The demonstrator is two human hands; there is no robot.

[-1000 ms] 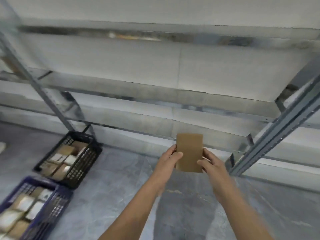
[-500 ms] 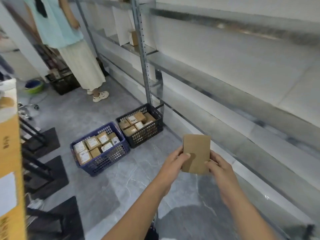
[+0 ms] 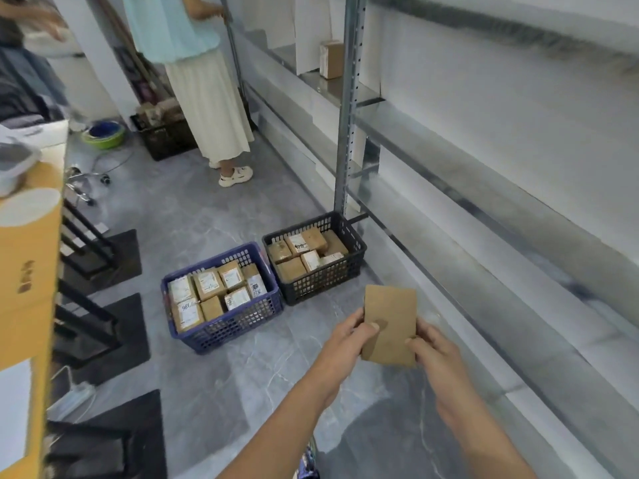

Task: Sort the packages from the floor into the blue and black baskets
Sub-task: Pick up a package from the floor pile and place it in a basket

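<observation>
Grey marbled floor (image 3: 214, 392) runs alongside a long metal shelving rack (image 3: 350, 115) on the right. Two baskets stand side by side on it, touching or nearly so – the blue basket (image 3: 235, 327) to the left, the black basket (image 3: 321, 279) at the foot of a rack upright. Both hold brown packages, many with white labels.

A flat brown package (image 3: 390, 323) is held upright above the floor, near the baskets and in neither. The left hand (image 3: 347, 344) grips its left edge with the thumb pressed on the plain face; the right hand (image 3: 434, 347) pinches its right edge – fingers curled behind.

Another person (image 3: 207, 98) in a pale skirt stands further along the rack. A small cardboard box (image 3: 331, 59) sits on a shelf.
</observation>
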